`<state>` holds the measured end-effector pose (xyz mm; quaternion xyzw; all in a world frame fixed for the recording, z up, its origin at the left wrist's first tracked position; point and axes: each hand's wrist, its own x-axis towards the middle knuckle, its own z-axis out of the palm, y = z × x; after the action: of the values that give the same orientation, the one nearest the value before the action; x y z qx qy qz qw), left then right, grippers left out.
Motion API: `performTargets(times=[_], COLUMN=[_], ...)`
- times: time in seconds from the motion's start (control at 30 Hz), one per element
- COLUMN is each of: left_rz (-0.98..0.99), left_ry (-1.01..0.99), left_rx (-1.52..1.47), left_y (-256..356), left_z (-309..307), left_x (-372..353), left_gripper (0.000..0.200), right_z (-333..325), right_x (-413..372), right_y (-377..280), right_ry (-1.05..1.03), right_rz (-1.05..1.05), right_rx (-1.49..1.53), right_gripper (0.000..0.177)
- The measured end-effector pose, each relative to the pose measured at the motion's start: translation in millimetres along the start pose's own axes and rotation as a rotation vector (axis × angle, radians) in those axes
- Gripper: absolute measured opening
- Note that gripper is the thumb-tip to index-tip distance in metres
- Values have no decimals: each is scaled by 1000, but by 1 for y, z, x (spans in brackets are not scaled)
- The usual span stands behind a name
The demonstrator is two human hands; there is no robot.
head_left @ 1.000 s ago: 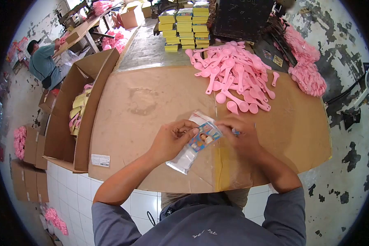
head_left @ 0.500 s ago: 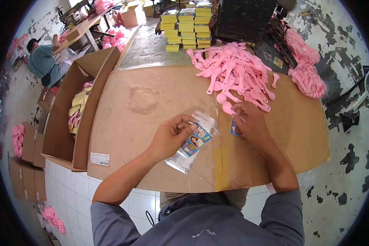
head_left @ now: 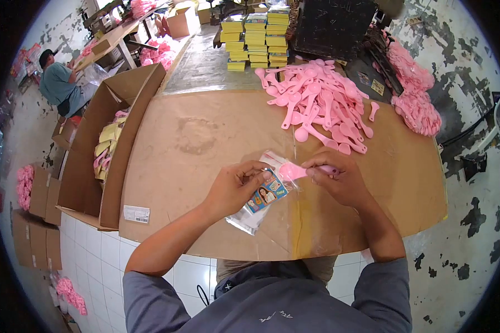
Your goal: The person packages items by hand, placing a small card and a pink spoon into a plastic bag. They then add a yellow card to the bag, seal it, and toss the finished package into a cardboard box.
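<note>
Over the middle of the cardboard-covered table, my left hand (head_left: 233,188) pinches a printed card (head_left: 268,192) together with clear plastic bags (head_left: 246,220) lying beneath it. My right hand (head_left: 340,176), fingers closed, holds a pink spoon (head_left: 293,171) by its handle. The spoon's round bowl points left and rests at the upper right edge of the bags, close to the card. Whether the bowl is inside a bag I cannot tell. Behind my right hand lies a large heap of pink spoons (head_left: 316,102).
An open carton (head_left: 129,133) holding yellow and pink packs stands left of the cardboard sheet (head_left: 166,183). Stacks of yellow-edged cards (head_left: 256,41) stand at the back. A person (head_left: 61,83) sits at the far left. Pink bundles (head_left: 414,108) lie at the right.
My right hand has taken a pink spoon from the front of the heap and brought it to the bags. The card lying under that hand is no longer visible there.
</note>
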<state>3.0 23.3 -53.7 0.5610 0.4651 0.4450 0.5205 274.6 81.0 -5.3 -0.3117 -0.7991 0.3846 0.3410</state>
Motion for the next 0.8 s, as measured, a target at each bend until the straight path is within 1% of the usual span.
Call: performTargets(times=[0.03, 0.13, 0.17, 0.27, 0.33, 0.43, 0.53, 0.57, 0.67, 0.73, 0.8], left_rz=[-13, -56, -71, -36, -47, -59, -38, -28, -70, -30, -30], left_ry=[-8, -37, -47, -100, -125, -137, -105, -89, -134, -153, -164], left_rx=[14, 7, -2, 124, 116, 37, -12, -18, 66, -10, -53], left_y=[3, 7, 8, 10, 14, 19, 16, 13, 11, 13, 16], left_z=[-1, 0, 0, 0, 1, 0, -2, -2, -5, -2, -2], left_x=[0, -2, -2, -4, -5, -6, -4, -3, -3, -4, -5], left_gripper=[23, 24, 24, 25, 25, 26, 25, 25, 24, 25, 25], right_z=[0, -4, -3, 0, -3, -6, -12, -12, -12, -10, -8], right_x=[0, 3, 5, 9, 14, 16, 18, 19, 21, 23, 25], right_y=[1, -6, -7, -10, -11, -18, -18, -18, -17, -13, -18], right_ry=[27, -43, -76, -158, -185, -86, -170, -164, -136, -108, -170], right_rz=[-5, -83, -80, -77, -82, -66, -65, -72, -103, -142, -151], right_rx=[1, -58, -57, -63, -80, -107, -81, -75, -69, -81, -62], right_gripper=[16, 15, 14, 13, 13, 13, 14, 15, 15, 15, 15])
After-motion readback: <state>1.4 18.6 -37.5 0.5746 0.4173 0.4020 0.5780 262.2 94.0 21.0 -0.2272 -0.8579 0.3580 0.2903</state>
